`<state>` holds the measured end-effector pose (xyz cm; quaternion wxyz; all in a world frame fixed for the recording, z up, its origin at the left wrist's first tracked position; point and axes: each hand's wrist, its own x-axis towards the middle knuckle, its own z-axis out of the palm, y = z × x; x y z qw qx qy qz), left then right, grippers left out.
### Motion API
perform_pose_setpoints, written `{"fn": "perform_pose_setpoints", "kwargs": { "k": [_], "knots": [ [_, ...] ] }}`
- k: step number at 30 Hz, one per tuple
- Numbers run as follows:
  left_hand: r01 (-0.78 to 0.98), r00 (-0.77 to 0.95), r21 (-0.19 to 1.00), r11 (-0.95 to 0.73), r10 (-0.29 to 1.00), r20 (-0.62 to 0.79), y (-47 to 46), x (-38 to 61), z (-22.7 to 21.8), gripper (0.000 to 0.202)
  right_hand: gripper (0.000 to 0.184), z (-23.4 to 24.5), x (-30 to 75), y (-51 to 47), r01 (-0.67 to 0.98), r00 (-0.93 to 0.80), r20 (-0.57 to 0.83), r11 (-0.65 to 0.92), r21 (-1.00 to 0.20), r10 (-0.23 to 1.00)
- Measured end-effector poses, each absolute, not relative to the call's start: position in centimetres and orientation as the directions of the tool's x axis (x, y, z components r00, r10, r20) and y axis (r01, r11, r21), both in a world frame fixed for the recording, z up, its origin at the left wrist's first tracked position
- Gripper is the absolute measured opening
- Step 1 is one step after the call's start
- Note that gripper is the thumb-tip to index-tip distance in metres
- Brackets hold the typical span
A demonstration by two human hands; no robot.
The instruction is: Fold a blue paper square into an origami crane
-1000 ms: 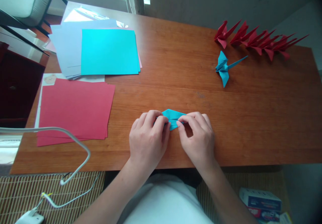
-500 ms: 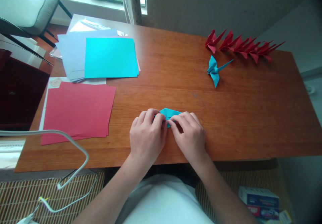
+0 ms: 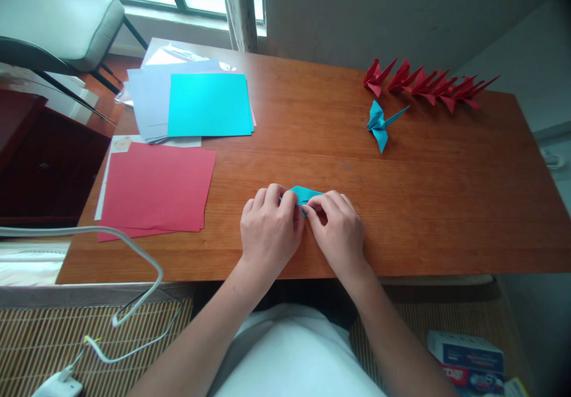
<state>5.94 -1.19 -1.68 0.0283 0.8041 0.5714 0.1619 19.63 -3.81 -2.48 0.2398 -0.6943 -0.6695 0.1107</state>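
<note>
Between my two hands, near the table's front edge, is a small folded piece of blue paper [image 3: 306,194]. My left hand [image 3: 273,224] is closed on its left part, the fingers covering much of it. From the other side my right hand [image 3: 338,224] pinches the paper with thumb and forefinger. The fold details under the fingertips are hidden. Farther back on the right stands a finished blue paper crane [image 3: 379,126]. Behind it, several red paper cranes [image 3: 428,85] form a slanting row.
Red paper sheets [image 3: 156,189] lie on the wooden table [image 3: 285,141] to my left. Beyond them are blue sheets [image 3: 207,106] over white sheets [image 3: 147,103]. A white cable [image 3: 134,245] crosses the lower left. A chair [image 3: 62,22] stands past the table; boxes [image 3: 466,355] sit lower right.
The camera view has shifted a little, moving the table items on the left rightward in the picture. Both hands keep hold of the folded blue paper, with slight finger movement.
</note>
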Motion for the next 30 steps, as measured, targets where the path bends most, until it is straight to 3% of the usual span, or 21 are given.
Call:
{"fn": "perform_pose_setpoints", "kwargs": {
  "k": [10, 15, 18, 23, 30],
  "knots": [
    [0.899, 0.351, 0.171, -0.404, 0.896, 0.271, -0.9, 2.6, -1.7, 0.016, 0.014, -2.7, 19.7, -3.7, 0.882, 0.082, 0.176, 0.011, -0.471, 0.981],
    [0.826, 0.42, 0.21, -0.524, 0.819, 0.391, -2.5, 2.3, -1.5, 0.029, 0.014, -2.6, 19.5, -3.8, 0.896, 0.073, 0.204, 0.026, -0.444, 0.976],
    [0.736, 0.56, 0.212, -0.643, 0.754, 0.343, -4.3, 2.9, -1.4, 0.042, 0.014, -2.8, 19.6, -4.1, 0.901, 0.046, 0.244, 0.065, -0.428, 0.969],
    [0.776, 0.566, 0.183, -0.603, 0.795, 0.219, -5.5, 3.6, -1.7, 0.05, 0.02, -2.8, 19.9, -5.4, 0.898, -0.04, 0.322, 0.175, -0.403, 0.946],
    [0.776, 0.573, 0.178, -0.605, 0.794, 0.204, -5.0, 3.1, -1.7, 0.048, 0.04, -2.4, 20.1, -7.1, 0.947, -0.177, 0.219, 0.227, -0.228, 0.959]
  ]
}}
